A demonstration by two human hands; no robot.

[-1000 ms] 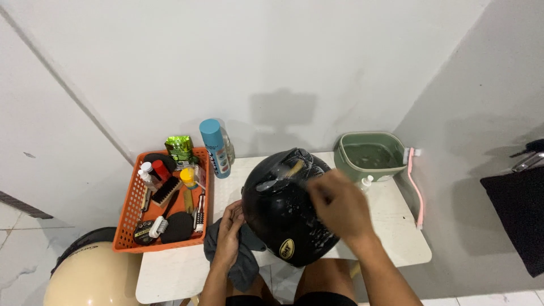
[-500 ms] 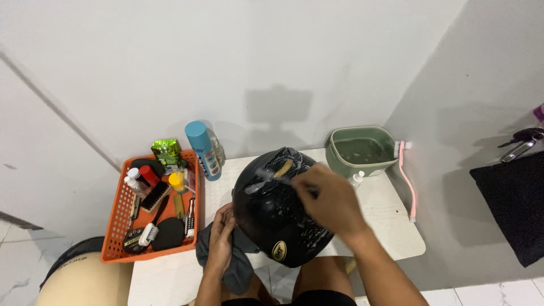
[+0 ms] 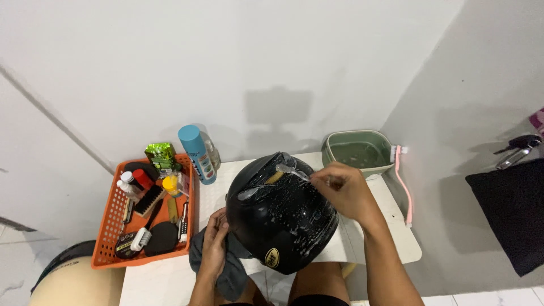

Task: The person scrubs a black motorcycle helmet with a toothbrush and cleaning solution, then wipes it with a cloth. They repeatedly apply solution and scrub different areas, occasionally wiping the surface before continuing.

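A black helmet [image 3: 281,214] is held at the near edge of the white table [image 3: 391,226], its wet shell speckled with foam and water drops. It is steadied from the left by the left hand [image 3: 213,245], whose fingers [image 3: 211,222] are pressed flat against the helmet's lower side and are not curled round anything; beneath this hand a grey cloth [image 3: 229,271] is draped over the table edge. A clear-handled toothbrush [image 3: 293,173] is gripped in the closed fingers of the right hand [image 3: 341,190], and its head is laid on the top of the helmet, beside a small tan patch.

Behind the helmet, at the far right of the table, a green basin [image 3: 358,152] is seen, with a pink brush [image 3: 402,181] lying just beside it along the table's right edge. A blue spray can [image 3: 196,154] is stood upright to the left of the helmet. Further left, an orange basket [image 3: 109,226] is filled with brushes, small bottles, a green packet and round black pads. A beige helmet [image 3: 71,283] is partly visible at the lower left corner.
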